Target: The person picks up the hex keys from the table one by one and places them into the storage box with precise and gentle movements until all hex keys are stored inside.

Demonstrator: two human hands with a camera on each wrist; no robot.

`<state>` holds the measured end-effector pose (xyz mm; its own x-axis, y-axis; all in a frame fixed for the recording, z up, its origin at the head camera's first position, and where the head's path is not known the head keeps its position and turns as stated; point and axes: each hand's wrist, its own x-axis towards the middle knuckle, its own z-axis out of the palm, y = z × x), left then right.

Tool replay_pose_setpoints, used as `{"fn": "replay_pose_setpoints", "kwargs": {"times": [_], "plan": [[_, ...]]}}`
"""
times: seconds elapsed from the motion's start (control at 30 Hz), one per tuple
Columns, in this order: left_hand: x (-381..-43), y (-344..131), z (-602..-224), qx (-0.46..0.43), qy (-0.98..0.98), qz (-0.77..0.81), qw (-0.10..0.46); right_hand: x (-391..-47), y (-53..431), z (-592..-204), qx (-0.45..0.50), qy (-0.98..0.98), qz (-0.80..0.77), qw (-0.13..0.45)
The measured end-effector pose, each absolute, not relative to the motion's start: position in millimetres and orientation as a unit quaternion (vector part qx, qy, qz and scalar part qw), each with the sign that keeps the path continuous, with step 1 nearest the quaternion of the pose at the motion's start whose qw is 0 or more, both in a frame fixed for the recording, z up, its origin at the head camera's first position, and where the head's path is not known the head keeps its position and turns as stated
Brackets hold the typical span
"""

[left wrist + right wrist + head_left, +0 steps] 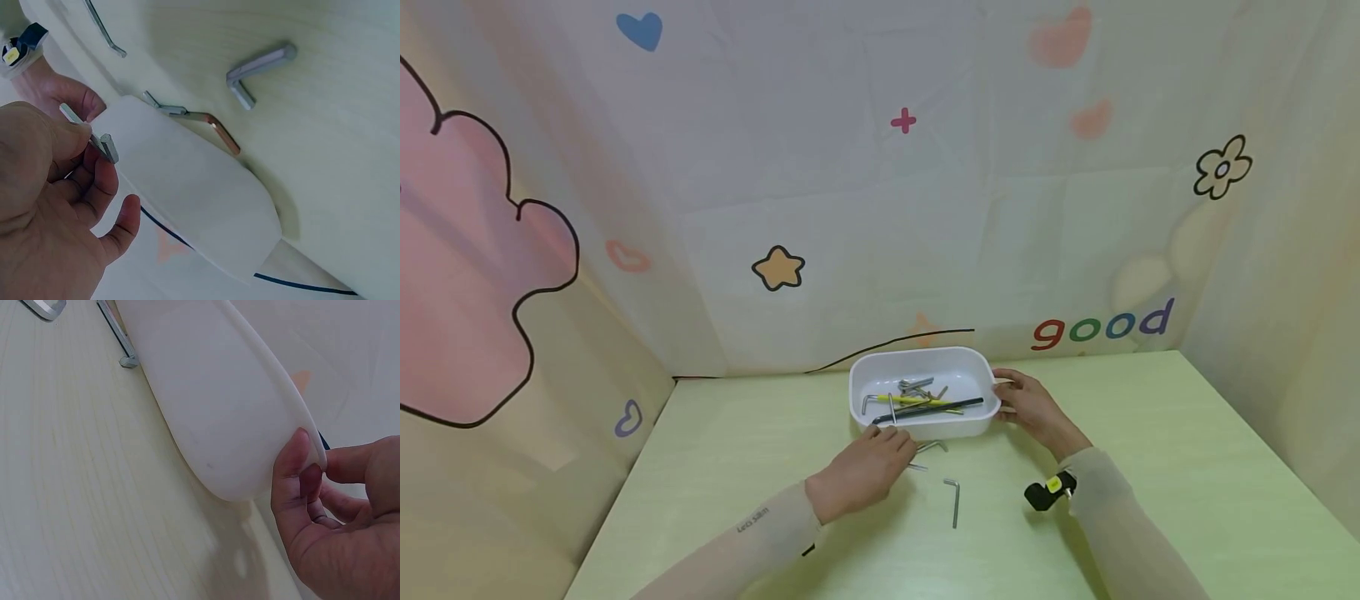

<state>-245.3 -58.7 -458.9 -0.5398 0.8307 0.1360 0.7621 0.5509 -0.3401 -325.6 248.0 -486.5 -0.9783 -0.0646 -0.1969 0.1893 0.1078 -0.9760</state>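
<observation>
A white plastic box (925, 429) stands near the back edge of the table, with several hex keys inside, among them a long black one (943, 408) and a yellow one (887, 399). My right hand (1032, 408) grips the box's right end, and in the right wrist view thumb and fingers (290, 456) pinch its rim. At the front left of the box is my left hand (867, 468). It pinches a small silver hex key (109, 149) between thumb and fingers, seen in the left wrist view.
On the pale table (1150, 467), a silver hex key (956, 504) lies in front of the box. More lie close to the box's front wall, including a copper-tinted one (219, 130). A printed cloth (850, 192) hangs behind the table.
</observation>
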Motion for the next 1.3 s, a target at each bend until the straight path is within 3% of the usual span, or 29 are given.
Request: {"fn": "replay_pose_setpoints", "kwargs": {"times": [0.27,1.3], "plan": [[-250,-62,-445,-0.447,-0.870,0.124,0.165,-326,248,-486,0.040,0.736,-0.669,0.096],[-275,-63,-429,-0.421,-0.888,0.084,0.165,-328,246,-483,0.042,0.762,-0.641,0.082]]}}
